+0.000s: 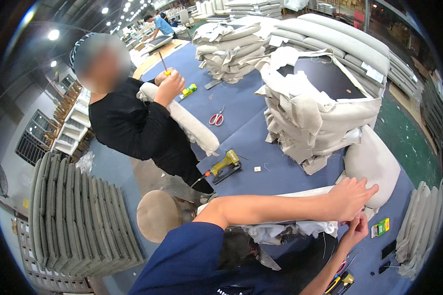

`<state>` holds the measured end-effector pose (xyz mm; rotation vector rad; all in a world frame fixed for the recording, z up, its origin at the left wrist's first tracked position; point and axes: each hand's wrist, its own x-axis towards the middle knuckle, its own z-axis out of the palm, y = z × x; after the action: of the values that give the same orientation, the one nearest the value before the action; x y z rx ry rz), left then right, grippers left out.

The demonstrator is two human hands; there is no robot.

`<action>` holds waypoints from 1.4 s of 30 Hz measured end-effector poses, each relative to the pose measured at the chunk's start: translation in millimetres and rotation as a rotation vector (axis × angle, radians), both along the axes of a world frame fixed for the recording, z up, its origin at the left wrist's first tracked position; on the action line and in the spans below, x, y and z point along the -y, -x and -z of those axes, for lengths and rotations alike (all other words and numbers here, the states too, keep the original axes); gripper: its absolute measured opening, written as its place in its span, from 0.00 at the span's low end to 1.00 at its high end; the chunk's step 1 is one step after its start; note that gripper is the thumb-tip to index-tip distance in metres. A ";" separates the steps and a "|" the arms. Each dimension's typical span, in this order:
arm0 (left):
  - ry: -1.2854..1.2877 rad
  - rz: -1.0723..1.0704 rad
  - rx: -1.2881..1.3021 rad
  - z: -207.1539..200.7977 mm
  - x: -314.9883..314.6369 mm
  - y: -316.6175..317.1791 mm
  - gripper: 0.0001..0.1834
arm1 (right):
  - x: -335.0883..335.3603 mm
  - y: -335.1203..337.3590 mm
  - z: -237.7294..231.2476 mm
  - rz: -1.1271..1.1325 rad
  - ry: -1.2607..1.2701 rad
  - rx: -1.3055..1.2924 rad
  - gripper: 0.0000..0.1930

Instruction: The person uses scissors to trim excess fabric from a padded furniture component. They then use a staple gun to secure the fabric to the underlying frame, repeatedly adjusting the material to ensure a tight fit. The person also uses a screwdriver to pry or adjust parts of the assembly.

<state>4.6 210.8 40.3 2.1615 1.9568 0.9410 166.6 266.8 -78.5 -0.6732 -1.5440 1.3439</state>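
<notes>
Left hand (349, 198) bent over the right end of the upholstered panel (310, 191), grip unconfirmed; right hand (356, 230) curled just below, contents indeterminable. Panel extends leftward from the hands. Risk: uneven pull could pucker the loose fabric (316, 227).

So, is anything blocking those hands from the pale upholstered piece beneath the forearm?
Nothing visible: the left hand and right hand are together at the right end of the pale upholstered piece. The left forearm crosses over it, hiding part.
</notes>
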 end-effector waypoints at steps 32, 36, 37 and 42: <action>0.128 -0.067 -0.115 16.2 -77.7 -9.3 0.37 | -30.1 -367.5 214.6 0.382 0.201 1.353 0.39; 0.163 0.025 -0.049 7.7 -84.1 -4.7 0.39 | -71.6 -505.7 296.1 0.430 0.253 1.216 0.27; 0.155 0.034 -0.046 12.7 -85.7 -6.6 0.39 | -70.2 -509.0 297.6 0.489 0.215 1.097 0.26; 0.146 0.004 -0.071 12.7 -81.2 -14.0 0.38 | -67.5 -457.8 243.1 0.727 0.130 0.734 0.21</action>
<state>18.6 291.9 27.5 2.1446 1.9835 0.7061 624.4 334.3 -321.6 -1.7497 -1.5033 0.6556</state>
